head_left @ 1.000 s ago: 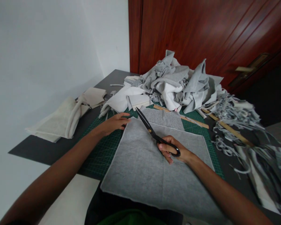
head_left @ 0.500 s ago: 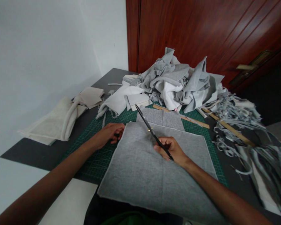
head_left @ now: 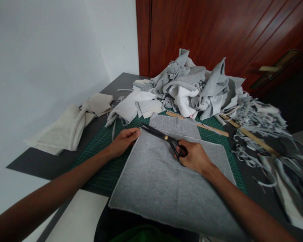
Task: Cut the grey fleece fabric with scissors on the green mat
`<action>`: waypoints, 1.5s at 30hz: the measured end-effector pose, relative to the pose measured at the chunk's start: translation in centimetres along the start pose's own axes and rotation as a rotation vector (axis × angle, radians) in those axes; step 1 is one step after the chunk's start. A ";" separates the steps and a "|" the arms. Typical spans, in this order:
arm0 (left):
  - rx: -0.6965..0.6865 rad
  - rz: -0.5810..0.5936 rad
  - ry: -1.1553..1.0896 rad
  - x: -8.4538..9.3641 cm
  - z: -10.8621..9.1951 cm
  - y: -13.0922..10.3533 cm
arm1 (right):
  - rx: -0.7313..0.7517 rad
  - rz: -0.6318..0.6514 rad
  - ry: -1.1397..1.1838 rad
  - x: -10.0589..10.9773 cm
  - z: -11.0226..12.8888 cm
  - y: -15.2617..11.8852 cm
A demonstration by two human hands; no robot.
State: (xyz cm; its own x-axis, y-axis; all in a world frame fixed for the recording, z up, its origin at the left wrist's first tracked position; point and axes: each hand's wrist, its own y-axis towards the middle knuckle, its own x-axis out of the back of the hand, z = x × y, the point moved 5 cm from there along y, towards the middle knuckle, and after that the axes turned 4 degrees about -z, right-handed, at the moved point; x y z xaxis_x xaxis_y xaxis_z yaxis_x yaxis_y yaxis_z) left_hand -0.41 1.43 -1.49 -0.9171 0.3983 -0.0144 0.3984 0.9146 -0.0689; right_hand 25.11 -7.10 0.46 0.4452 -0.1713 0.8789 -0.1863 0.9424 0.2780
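Note:
Black-handled scissors (head_left: 166,137) are in my right hand (head_left: 193,155), fingers through the handle loops. Their blades point left, with the tips by the upper left corner of a large grey fabric piece (head_left: 164,178). My left hand (head_left: 126,140) pinches that corner between thumb and fingers. The fabric lies over a green cutting mat (head_left: 103,176), its near edge hanging past the table over my lap. Partly under its far edge is a smaller grey fabric piece (head_left: 176,125).
A heap of grey and white cloth (head_left: 192,84) stands at the back against a wooden door (head_left: 217,30). Cut strips (head_left: 260,114) and a wooden ruler (head_left: 252,137) lie on the right. Folded cream cloth (head_left: 63,131) sits at left near the wall. Another ruler (head_left: 212,129) lies behind the fabric.
The scissors have turned from upright to flat, blades now at the fabric's left corner. My left hand has moved slightly up and right and now grips that corner.

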 end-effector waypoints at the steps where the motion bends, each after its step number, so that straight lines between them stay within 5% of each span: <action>1: -0.003 -0.020 -0.033 0.1 0.1 0.1 | -0.004 0.007 -0.007 -0.1 -0.2 0.1; 12: 0.014 -0.075 -0.230 0.5 0.4 0.2 | 0.009 0.000 0.014 -0.6 -0.3 0.2; 20: -0.041 -0.076 -0.206 0.3 0.0 -0.1 | 0.094 -0.075 -0.027 0.1 -0.7 0.2; 45: -0.214 -0.172 0.024 1.4 -1.2 -0.4 | 0.112 -0.036 -0.186 0.5 -0.7 0.2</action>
State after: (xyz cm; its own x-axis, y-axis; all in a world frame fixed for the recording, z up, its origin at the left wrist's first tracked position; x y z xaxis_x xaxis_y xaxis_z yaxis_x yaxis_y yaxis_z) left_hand -1.84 1.74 -0.27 -0.9720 0.2351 0.0034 0.2332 0.9618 0.1436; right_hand 25.93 -6.81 0.66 0.2864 -0.2638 0.9211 -0.2741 0.8986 0.3426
